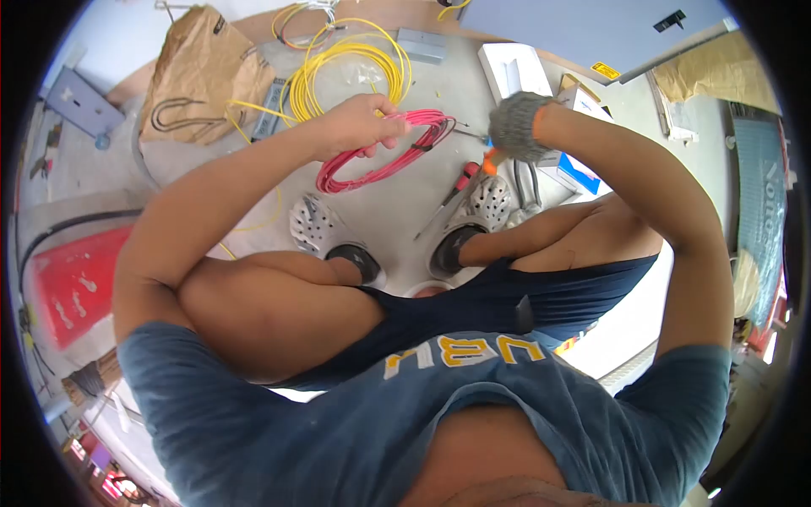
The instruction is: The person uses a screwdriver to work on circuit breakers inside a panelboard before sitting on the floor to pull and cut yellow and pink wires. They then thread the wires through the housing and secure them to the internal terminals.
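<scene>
My left hand (359,127), bare, is closed on a coil of pink-red cable (363,179) above the floor. A dark tie (422,147) binds the coil on its right side. To the right, my right hand (517,127) wears a grey knitted glove with an orange cuff. Its fingers look curled, and an orange handle-like piece (490,160) sticks out below them; the kind of tool is hidden. A screwdriver with a red and black handle (465,176) lies on the floor between my feet, beside the right shoe.
A yellow cable coil (397,72) lies ahead, beside a brown paper bag (203,76). An open white box (517,69) and other packaging lie at the front right. A red case (80,283) stands at left. My grey clogs (314,224) flank the floor space.
</scene>
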A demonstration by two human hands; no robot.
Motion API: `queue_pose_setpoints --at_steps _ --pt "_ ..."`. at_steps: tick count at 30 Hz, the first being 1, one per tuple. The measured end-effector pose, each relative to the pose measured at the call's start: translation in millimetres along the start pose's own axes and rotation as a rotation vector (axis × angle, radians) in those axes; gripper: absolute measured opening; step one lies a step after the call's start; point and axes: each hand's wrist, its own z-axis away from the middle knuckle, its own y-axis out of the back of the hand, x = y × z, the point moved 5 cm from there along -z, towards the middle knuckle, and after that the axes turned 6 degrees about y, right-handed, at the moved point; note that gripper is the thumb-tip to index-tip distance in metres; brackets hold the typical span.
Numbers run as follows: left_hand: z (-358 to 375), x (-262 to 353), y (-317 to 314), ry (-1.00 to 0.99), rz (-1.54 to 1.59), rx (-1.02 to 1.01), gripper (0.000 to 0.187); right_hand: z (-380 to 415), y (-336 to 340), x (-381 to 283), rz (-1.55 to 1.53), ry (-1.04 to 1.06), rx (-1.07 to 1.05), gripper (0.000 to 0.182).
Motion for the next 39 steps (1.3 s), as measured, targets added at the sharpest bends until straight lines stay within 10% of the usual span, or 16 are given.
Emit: queue_pose_setpoints --at_steps 5,9,14,15,17,21,23,39 --pt "-15 -12 20 -0.012 -0.079 0.069 0.024 -54 -22 2 -0.199 -0.089 0.102 0.028" --pt "-5 -17 8 -0.023 -0.161 -0.065 0.020 -32 1 -3 -0.274 -0.115 -0.188 0.064" --pt "19 20 -9 -0.296 -0.106 -0.132 0.025 18 42 -22 -0.422 0.387 1.143 0.064" --pt "22 26 -6 -0.298 -0.110 -0.123 0.025 28 56 -29 -0.414 0.390 1.149 0.064" --pt "34 40 1 -0.419 -0.066 -0.095 0.023 27 58 -28 -1.026 0.101 0.471 0.053" --pt "56 60 22 -0.376 -0.166 0.098 0.022 44 76 -22 -0.854 0.078 0.742 0.046" --pt "75 82 20 -0.760 -0.474 0.377 0.020 44 76 -27 -0.811 0.071 0.777 0.042" --pt "64 89 -6 -0.501 -0.959 0.658 0.010 52 73 -40 -0.710 -0.036 0.939 0.038"
